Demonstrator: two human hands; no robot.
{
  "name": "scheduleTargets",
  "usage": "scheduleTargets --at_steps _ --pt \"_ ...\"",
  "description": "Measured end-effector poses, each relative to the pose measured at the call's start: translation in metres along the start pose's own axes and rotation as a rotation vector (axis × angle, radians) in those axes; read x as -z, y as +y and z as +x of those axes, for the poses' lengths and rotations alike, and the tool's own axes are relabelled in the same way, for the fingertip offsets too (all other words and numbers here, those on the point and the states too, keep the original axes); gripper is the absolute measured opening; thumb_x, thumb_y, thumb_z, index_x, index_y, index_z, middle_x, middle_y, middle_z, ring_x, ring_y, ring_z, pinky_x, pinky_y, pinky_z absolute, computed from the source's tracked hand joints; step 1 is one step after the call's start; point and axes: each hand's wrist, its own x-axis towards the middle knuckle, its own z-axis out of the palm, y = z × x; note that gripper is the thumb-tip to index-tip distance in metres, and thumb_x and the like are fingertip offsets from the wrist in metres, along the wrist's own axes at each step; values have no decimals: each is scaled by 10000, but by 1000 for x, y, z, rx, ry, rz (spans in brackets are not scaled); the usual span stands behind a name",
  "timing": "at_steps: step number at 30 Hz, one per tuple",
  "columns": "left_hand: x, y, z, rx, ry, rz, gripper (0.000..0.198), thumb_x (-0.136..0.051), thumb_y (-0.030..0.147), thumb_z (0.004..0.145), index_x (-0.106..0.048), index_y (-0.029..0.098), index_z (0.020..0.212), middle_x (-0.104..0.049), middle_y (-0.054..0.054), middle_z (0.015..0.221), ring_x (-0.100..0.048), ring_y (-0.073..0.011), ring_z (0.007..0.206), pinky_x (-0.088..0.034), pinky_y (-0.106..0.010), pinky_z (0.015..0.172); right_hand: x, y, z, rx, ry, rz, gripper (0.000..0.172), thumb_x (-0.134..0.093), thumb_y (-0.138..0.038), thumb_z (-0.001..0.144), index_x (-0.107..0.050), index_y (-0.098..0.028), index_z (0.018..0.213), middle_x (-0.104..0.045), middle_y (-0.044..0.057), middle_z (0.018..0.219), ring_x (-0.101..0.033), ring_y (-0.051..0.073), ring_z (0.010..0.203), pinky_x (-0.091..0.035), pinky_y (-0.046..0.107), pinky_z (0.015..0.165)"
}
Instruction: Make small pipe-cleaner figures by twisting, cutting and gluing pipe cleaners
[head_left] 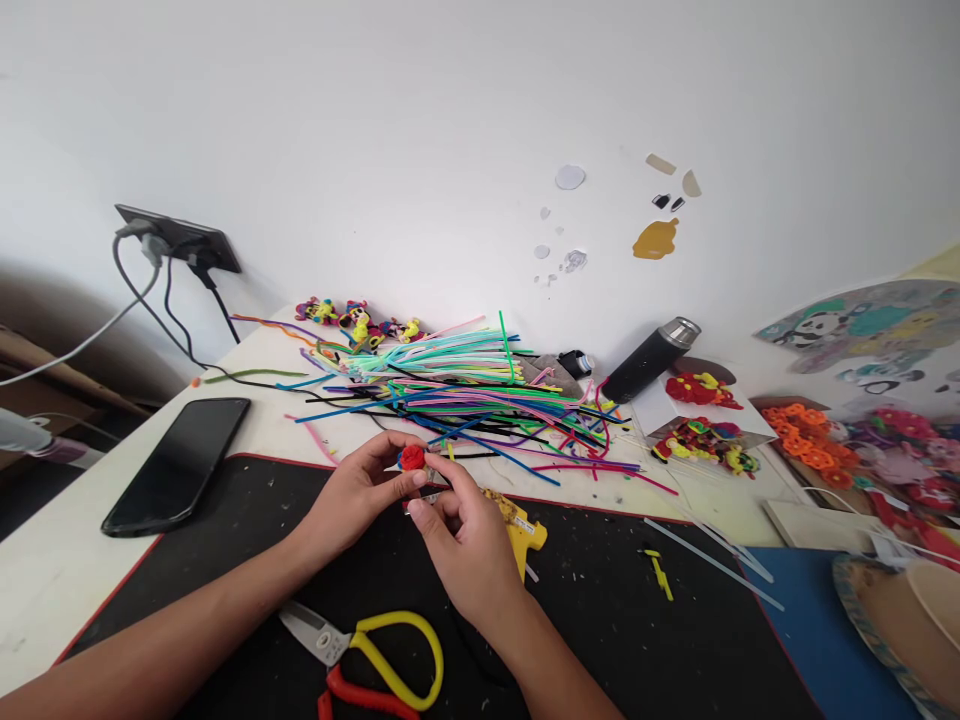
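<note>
This looks like a craft workshop. Pipe cleaners (450,400) heap the table (45,590), with scissors (330,642), a glue gun (525,535) and small figures (360,325).

A small, rounded, fuzzy piece (413,458), mostly bright red with a touch of blue along its left edge; it is pinched between the thumb and fingers of the left hand (354,493), which cover part of its outline; the index fingertip of the right hand (476,550) is at its right side, touching or nearly so; it is held up near the far edge of a black mat (600,610); finer detail is too small to tell.
</note>
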Motion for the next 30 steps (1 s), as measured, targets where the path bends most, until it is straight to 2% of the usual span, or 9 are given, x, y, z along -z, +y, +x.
scheduleTargets --at_steps 11,23,30 --pt "-1 4 1 -2 -11 2 389 -896 476 789 -728 231 1040 -730 -26 989 -693 -227 950 -606 -344 831 1 2 0 11 -6 2 515 -650 -384 1001 -617 -241 1495 -556 -63 636 -514 145 596 -340 269 572" --pt "1 -2 0 -2 7 53 386 -872 475 808 -729 236 1076 -728 -34 1032 -686 -239 995 -597 -358 887 1 1 0 15 -5 -10 525 -649 -385 1000 -615 -243 1505 -587 -57 656 -532 148 609 -366 272 598" --pt "0 1 0 4 16 87 400 -856 489 800 -716 231 1071 -730 -41 1022 -691 -250 990 -606 -387 903 1 1 0 17 -1 -11 528 -662 -361 997 -616 -236 1508 -607 -54 665 -548 147 621 -380 270 606"
